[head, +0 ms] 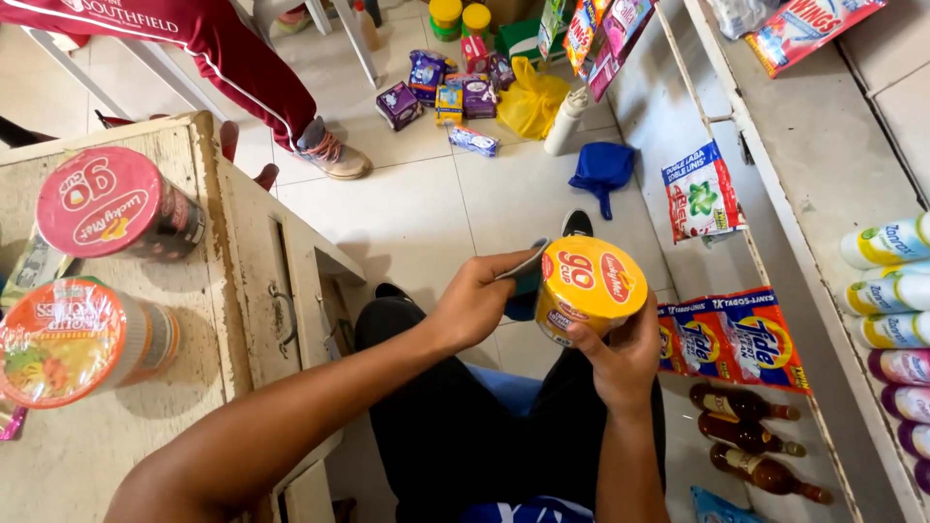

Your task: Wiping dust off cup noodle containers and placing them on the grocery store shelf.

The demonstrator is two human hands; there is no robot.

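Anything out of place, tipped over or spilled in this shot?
Yes. Small packages, a yellow plastic bag, a white bottle and a blue cloth lie strewn on the tiled floor. Nothing looks spilled.

The right hand (620,360) grips a yellow-lidded noodle cup (586,288) from below, while the left hand (475,302) presses a dark cloth (528,273) against the cup's left side. To the left, on a worn wooden counter (126,426), stand a red-lidded cup (111,205) and, nearer, an orange-lidded cup (77,339). On the right, white shelves (823,174) carry detergent sachets (736,339), brown bottles (756,436) and pastel bottles (896,291), and farther off another person's red-trousered leg (242,68) steps beside small packets (455,87) scattered on the tiled floor (407,213).
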